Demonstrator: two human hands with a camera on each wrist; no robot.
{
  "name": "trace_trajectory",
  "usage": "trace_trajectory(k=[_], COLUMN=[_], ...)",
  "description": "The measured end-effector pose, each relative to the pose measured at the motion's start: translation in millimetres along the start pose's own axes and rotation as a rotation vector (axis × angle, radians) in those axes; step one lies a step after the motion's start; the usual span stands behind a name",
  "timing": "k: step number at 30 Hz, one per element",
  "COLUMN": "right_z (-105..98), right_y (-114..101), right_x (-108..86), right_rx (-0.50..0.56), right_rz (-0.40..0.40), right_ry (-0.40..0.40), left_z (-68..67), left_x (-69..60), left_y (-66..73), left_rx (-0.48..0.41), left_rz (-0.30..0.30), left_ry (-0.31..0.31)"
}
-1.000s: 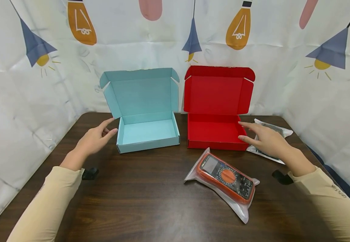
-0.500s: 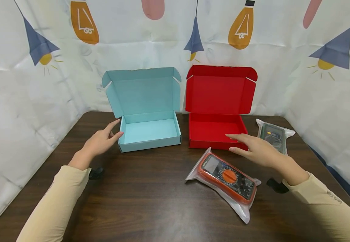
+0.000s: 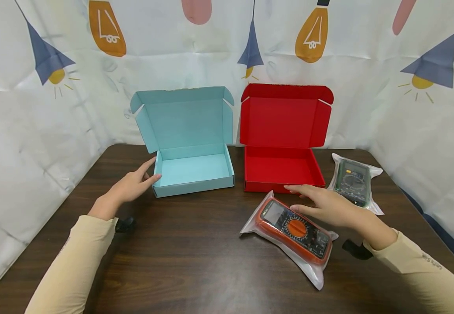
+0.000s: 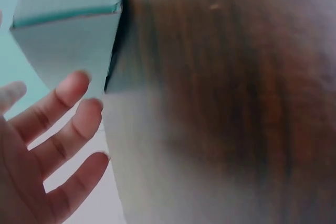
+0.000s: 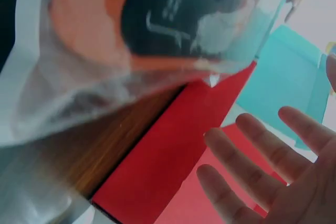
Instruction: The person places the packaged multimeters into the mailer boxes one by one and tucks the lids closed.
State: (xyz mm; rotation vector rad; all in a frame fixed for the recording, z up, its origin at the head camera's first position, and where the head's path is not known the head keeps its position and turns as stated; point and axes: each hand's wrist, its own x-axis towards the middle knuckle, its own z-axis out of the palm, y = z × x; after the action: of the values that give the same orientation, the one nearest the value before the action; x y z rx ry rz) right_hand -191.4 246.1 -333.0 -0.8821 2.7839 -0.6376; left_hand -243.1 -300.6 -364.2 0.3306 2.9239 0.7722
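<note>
My left hand (image 3: 130, 187) is by the left side of the light blue box (image 3: 193, 186), fingers loosely extended and holding nothing; in the left wrist view its fingertips are near a box corner. Over the top right of an orange-cased multimeter (image 3: 290, 233) in a clear bag hovers my right hand (image 3: 329, 205), relaxed and empty. In the right wrist view the bagged multimeter (image 5: 173, 19) fills the upper left, apart from the spread fingers (image 5: 268, 150). Just behind that hand stands the red box (image 3: 282, 185), lid up and nothing inside.
A dark green multimeter (image 3: 353, 182) in a clear bag lies right of the red box. All rest on a dark wooden table (image 3: 180, 261). A white printed curtain (image 3: 195, 39) hangs close behind and along both sides.
My right hand has moved left and nearer from above the green multimeter to the orange one, uncovering the green one. My left hand has shifted slightly right toward the blue box.
</note>
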Motion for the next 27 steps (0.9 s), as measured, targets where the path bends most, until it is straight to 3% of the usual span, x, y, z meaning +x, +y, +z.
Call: trace_trajectory(k=[5, 16, 27], right_z=[5.6, 20.1, 31.7], right_y=[-3.7, -10.1, -18.4], right_x=[0.2, -4.5, -7.5], right_rx=[-0.010, 0.029, -0.012], right_rz=[-0.015, 0.023, -0.011], right_ry=[-0.042, -0.157, -0.151], left_z=[-0.6, 1.8, 5.6], left_x=[2.8, 9.2, 11.0], left_y=[-4.8, -10.6, -19.1], left_rx=[-0.087, -0.110, -0.261], left_rz=[0.020, 0.002, 0.031], left_ry=[-0.012, -0.085, -0.070])
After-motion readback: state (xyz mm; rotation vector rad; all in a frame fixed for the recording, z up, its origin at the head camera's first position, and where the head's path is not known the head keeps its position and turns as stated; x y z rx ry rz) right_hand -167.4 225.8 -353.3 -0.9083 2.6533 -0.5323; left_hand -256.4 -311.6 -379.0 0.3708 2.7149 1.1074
